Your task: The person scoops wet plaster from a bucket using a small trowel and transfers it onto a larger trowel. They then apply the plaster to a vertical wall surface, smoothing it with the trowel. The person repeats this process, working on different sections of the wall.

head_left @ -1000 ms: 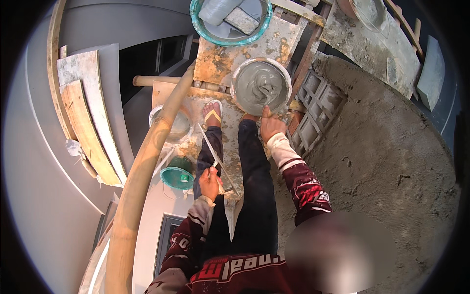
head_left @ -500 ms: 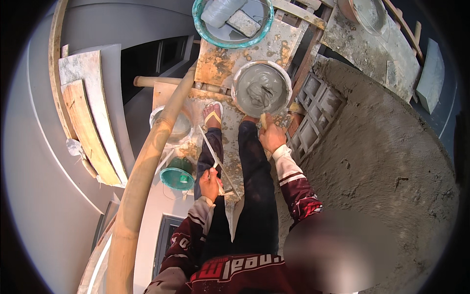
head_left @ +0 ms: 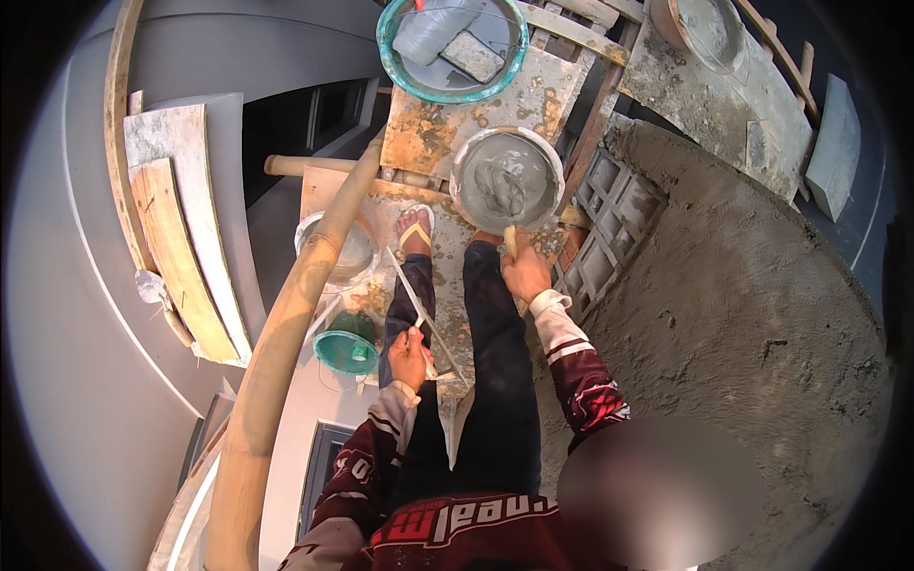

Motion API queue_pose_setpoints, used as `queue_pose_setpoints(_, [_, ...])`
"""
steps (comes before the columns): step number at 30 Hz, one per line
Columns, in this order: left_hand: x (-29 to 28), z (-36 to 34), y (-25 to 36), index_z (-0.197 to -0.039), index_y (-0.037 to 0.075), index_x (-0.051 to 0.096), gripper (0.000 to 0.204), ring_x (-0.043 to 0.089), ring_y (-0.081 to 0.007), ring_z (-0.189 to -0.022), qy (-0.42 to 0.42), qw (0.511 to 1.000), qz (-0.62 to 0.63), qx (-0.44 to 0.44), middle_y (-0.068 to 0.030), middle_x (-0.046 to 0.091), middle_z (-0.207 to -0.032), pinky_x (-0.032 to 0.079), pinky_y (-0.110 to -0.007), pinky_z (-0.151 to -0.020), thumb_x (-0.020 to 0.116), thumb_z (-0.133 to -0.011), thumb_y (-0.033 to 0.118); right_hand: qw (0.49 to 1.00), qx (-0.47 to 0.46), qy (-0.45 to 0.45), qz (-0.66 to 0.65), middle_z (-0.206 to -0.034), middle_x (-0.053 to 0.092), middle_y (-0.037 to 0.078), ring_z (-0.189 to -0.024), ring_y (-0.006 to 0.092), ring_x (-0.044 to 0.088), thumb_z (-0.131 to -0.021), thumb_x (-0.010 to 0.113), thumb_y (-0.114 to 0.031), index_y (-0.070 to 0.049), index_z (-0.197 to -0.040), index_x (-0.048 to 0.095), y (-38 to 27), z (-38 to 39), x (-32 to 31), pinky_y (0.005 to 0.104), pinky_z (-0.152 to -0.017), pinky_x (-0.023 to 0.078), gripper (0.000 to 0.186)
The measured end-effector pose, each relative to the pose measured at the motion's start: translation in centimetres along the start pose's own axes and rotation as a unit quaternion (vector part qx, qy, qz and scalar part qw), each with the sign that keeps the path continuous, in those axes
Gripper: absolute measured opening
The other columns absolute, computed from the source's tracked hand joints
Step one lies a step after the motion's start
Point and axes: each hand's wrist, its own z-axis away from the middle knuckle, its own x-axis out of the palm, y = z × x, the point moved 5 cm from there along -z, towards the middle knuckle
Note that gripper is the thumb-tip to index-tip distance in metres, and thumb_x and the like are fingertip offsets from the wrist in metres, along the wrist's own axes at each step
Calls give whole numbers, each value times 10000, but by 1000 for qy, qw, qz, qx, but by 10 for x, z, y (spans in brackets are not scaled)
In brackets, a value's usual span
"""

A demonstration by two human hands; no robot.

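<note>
My right hand [head_left: 526, 270] is closed around the wooden handle [head_left: 510, 240] of a trowel at the near rim of a bucket [head_left: 460, 195]. The trowel's blade is not distinct from the wet grey mortar [head_left: 505, 176] in the bucket. In front of my left thigh, my left hand [head_left: 409, 359] grips the handle of a flat plastering float [head_left: 411, 293], seen almost edge-on. Below that hand, a pointed grey blade [head_left: 451, 433] hangs between my legs; whether the same hand holds it is unclear.
I stand on a stained plywood platform [head_left: 447, 271]. A bamboo pole [head_left: 286, 314] slants past on the left, beside a white bucket [head_left: 354, 252] and a green pail [head_left: 345, 343]. Ahead stands a teal basin [head_left: 386, 48] of water. Rough mortar [head_left: 724, 285] covers the right side, beside a lattice block [head_left: 614, 205].
The view has shifted slightly. My right hand stays on the trowel handle at the bucket, and the mortar's surface folds look different. My left hand keeps its grip and place.
</note>
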Motion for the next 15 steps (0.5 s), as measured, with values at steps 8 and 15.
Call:
queue_pose_setpoints(8, [13, 0, 9, -881, 21, 551, 436, 519, -132, -449, -12, 1000, 7, -21, -44, 507, -549, 444, -275, -443, 495, -973, 443, 994, 29, -102, 35, -897, 667, 178, -745, 216, 671, -848, 514, -129, 4, -1373, 391, 34, -93, 28, 362, -568, 547, 556])
queue_pose_setpoints(15, [6, 3, 3, -889, 6, 556, 430, 522, -127, -450, -7, 1000, 24, -11, -40, 505, -543, 434, -278, -448, 503, -975, 424, 996, -24, 19, 83, -917, 674, 173, -720, 225, 686, -843, 541, -167, 19, -1325, 448, 9, -23, -17, 336, -541, 540, 525])
